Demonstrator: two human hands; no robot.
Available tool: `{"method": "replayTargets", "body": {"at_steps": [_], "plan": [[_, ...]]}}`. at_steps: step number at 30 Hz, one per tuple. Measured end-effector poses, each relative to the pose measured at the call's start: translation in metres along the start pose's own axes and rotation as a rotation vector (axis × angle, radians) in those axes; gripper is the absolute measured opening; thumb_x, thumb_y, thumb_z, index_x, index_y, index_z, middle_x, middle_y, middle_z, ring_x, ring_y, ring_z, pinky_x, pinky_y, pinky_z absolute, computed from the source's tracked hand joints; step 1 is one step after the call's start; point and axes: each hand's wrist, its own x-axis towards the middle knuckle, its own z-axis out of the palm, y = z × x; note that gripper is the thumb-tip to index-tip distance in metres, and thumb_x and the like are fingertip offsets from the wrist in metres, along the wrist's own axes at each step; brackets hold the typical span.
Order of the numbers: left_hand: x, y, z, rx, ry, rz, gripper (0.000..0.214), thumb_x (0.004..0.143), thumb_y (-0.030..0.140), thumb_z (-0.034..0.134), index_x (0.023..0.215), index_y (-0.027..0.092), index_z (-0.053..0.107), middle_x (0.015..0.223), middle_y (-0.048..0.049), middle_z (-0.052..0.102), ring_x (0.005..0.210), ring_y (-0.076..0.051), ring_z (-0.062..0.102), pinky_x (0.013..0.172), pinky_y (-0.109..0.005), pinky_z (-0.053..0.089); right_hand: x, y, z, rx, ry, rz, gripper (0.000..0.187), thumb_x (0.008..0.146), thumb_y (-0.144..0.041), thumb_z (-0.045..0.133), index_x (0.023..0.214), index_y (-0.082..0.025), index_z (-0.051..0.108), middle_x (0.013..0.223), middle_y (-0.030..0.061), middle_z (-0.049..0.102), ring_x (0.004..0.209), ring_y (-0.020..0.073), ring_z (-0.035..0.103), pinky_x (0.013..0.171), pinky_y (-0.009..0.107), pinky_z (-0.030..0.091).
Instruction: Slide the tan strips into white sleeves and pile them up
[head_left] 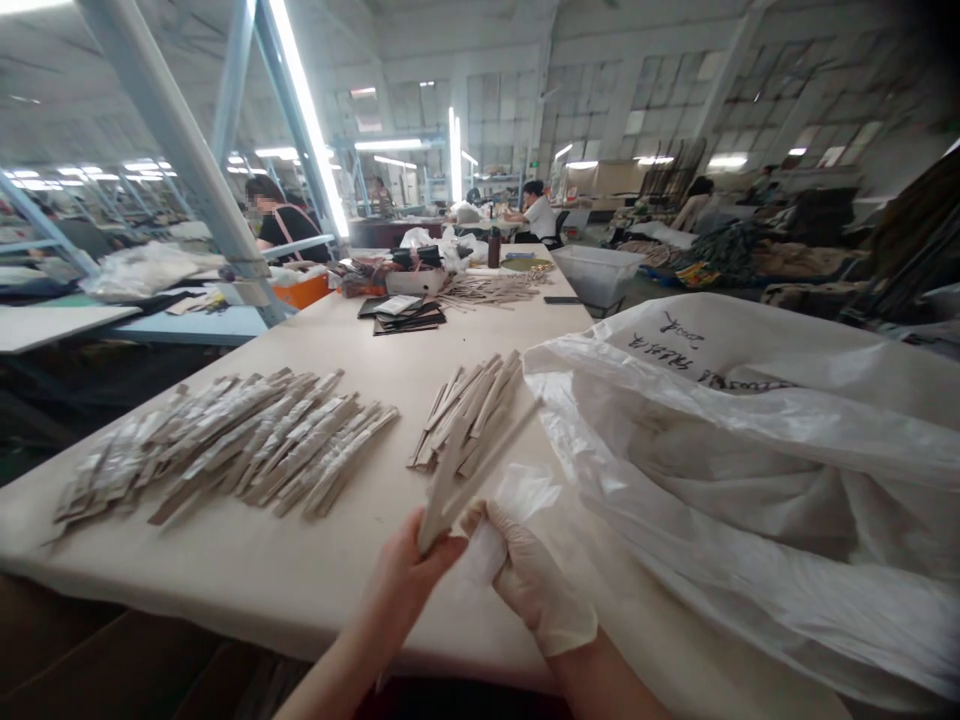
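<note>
My left hand (411, 570) is closed around the lower ends of a few flat beige strips (450, 485), which fan out away from me. Close beside it, my right hand (529, 570), in a pale glove, pinches a thin clear plastic piece (529, 490); whether it is a bag or a sheet I cannot tell. Just beyond my hands lies a loose pile of similar strips (472, 405). On the left of the table, a long row of strip bundles (232, 440) lies side by side, many wrapped in shiny plastic.
A large white sack (675, 480) with handwriting covers the table's right side. Black flat pieces (401, 315), a dark bottle (494, 247) and more strips (495, 288) stand farther back. A slanted metal post (187, 150) rises at left. People sit working in the background.
</note>
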Motion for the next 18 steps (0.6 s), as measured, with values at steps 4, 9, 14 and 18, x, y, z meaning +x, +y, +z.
{"method": "replayTargets", "body": {"at_steps": [4,9,14,18], "plan": [[0.004,0.007,0.030,-0.038,-0.013,-0.002,0.014,0.066,0.028,0.055,0.076,0.018,0.055,0.060,0.0045,0.053,0.057,-0.013,0.048,0.055,-0.023,0.037,-0.008,0.000,-0.002,-0.092,-0.030,-0.089,0.015,0.061,-0.026,0.073,0.071,-0.018,0.065,0.065,-0.0019,0.065,0.065,0.0134,0.060,0.063,0.024,0.048],[0.013,0.012,0.018,-0.138,-0.035,0.002,0.013,0.064,0.030,0.056,0.067,0.018,0.049,0.052,0.0073,0.043,0.048,-0.009,0.040,0.047,-0.019,0.033,-0.018,-0.005,-0.008,-0.307,0.035,-0.022,0.023,0.061,-0.032,0.074,0.067,-0.014,0.061,0.052,-0.0042,0.056,0.041,0.0069,0.049,0.041,0.019,0.040],[-0.007,0.006,-0.006,-0.339,-0.070,-0.213,0.034,0.066,0.049,0.056,0.077,0.018,0.049,0.044,0.0105,0.037,0.034,-0.004,0.023,0.034,-0.016,0.016,-0.006,-0.023,-0.014,-0.149,0.140,0.040,0.033,0.056,-0.039,0.076,0.060,-0.016,0.052,0.043,-0.0072,0.048,0.036,0.0064,0.045,0.037,0.018,0.039],[-0.046,-0.019,-0.035,-0.353,0.002,-0.372,0.050,0.058,0.055,0.065,0.091,0.018,0.055,0.042,0.0081,0.042,0.036,-0.006,0.031,0.033,-0.017,0.024,0.002,-0.040,-0.016,0.008,0.068,0.005,0.033,0.054,-0.030,0.079,0.065,-0.017,0.051,0.049,-0.0083,0.051,0.036,0.0038,0.042,0.038,0.017,0.040]]}}
